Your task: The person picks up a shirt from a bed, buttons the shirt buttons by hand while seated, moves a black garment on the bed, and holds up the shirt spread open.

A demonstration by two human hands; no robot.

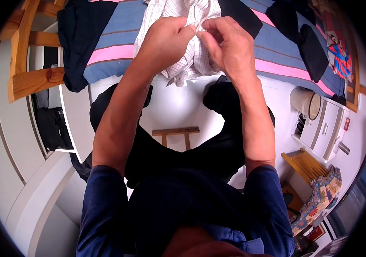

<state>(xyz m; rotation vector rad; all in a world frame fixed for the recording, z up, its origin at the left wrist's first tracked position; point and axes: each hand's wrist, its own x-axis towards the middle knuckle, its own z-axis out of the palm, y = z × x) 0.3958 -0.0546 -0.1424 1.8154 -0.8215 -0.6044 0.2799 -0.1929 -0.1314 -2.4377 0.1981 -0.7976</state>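
A white checked shirt (193, 60) lies bunched over the near edge of the bed, its lower part hanging towards the floor. My left hand (170, 40) is closed, pinching the shirt's fabric from the left. Close beside it, my right hand (232, 45) pinches the same cloth between thumb and forefinger, with its other fingers curled. The fingertips of both hands nearly meet at a fold in the upper middle of the view. Whether a button sits between them is too small to tell.
A striped blue and pink bedspread (112, 38) covers the bed. Dark garments (80, 40) lie at its left, more dark clothes (311, 51) at its right. Wooden bed posts (20, 55) and an open drawer (69, 115) are left. A bin (305, 103) and white cabinet (324, 130) stand right.
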